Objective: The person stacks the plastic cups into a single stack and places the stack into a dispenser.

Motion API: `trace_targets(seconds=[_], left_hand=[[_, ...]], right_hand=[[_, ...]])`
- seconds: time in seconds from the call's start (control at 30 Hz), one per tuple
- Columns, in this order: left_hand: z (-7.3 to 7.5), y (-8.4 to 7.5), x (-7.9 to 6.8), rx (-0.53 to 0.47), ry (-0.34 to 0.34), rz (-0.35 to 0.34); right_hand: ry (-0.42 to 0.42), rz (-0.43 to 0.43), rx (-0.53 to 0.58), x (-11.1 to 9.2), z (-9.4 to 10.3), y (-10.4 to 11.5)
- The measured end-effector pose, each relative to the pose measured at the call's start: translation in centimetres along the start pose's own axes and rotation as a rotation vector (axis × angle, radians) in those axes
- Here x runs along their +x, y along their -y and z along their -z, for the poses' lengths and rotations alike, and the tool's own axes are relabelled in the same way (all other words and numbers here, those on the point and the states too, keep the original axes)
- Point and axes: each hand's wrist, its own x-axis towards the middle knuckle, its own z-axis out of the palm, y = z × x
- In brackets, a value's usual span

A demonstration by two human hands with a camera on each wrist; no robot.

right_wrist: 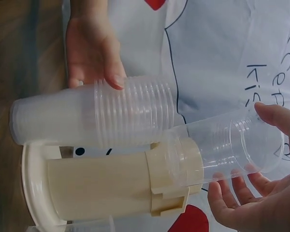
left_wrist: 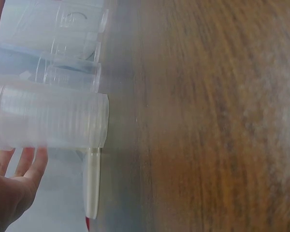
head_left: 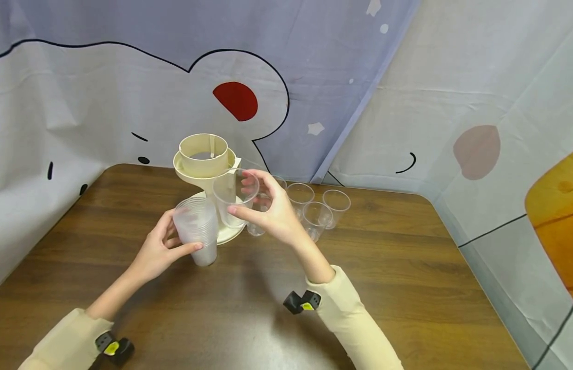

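My left hand (head_left: 159, 246) grips a nested stack of clear plastic cups (head_left: 197, 231), thumb on the near side and fingers behind. In the right wrist view the stacked rims (right_wrist: 135, 111) show as close ridges. My right hand (head_left: 272, 210) holds a single clear plastic cup (head_left: 235, 190) near its rim, between thumb and fingers, just right of the stack and raised above the table. Behind both hands stands a cream plastic cup dispenser (head_left: 205, 159) with a round open top and a flat round base (head_left: 228, 234). The single cup partly overlaps its column in the head view.
Several clear cups (head_left: 317, 216) stand upright on the brown wooden table (head_left: 383, 288), right of the dispenser; my right hand partly hides some. A printed curtain (head_left: 342, 97) hangs along the table's back and right edges.
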Motion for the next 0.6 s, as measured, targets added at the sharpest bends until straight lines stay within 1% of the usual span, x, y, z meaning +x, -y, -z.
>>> trace_targets(seconds=[0.17, 0.47, 0.6], left_hand=[[0.0, 0.1, 0.0, -0.004, 0.005, -0.002], [0.1, 0.1, 0.0, -0.006, 0.013, -0.004], [0.1, 0.1, 0.0, -0.008, 0.018, -0.003]], right_hand=[[0.002, 0.031, 0.005, 0.5, -0.3, 0.3], [0.020, 0.091, 0.088, 1.2, -1.3, 1.0], [0.035, 0.110, 0.087, 1.5, -1.8, 1.3]])
